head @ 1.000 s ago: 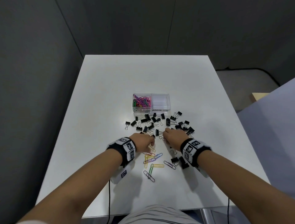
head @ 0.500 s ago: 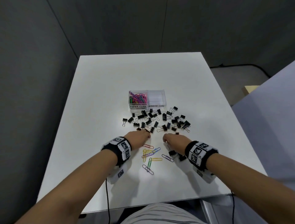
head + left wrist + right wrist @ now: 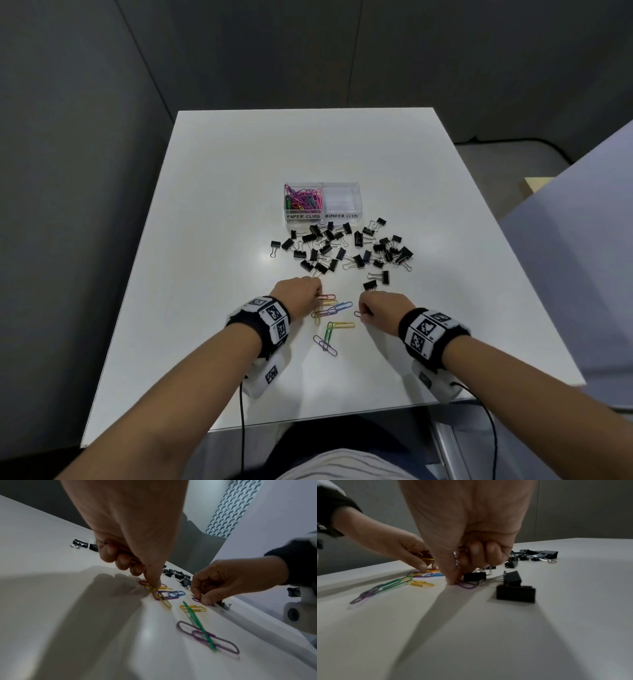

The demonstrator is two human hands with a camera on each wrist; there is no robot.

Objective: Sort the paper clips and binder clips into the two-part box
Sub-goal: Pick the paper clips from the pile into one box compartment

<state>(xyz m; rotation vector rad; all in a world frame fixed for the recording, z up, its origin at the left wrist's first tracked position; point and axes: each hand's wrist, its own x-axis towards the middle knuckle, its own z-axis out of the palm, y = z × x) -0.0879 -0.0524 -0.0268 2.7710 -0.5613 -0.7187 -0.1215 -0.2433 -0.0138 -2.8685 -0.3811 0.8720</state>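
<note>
Head view: a white table [image 3: 219, 205] fills mid-frame before dark grey walls [image 3: 102, 68]; the two-part box [image 3: 322, 202] sits centre, binder clips [image 3: 342, 246] scattered below.

Left wrist view: the left hand [image 3: 130, 536], gripping paper clips, pinches another.

Right wrist view: the right hand [image 3: 469, 536], fingers curled, pinches a purple paper clip [image 3: 467, 585].

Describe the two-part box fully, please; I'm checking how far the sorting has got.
The two-part box is a small clear plastic tray without a lid, standing flat near the middle of the white table, beyond the binder clips. A wall divides it. The left half, hand-labelled PAPER CLIPS, holds a tangle of pink, purple and green paper clips. The right half, labelled BINDER CLIPS, looks empty. Neither hand touches it.
</note>
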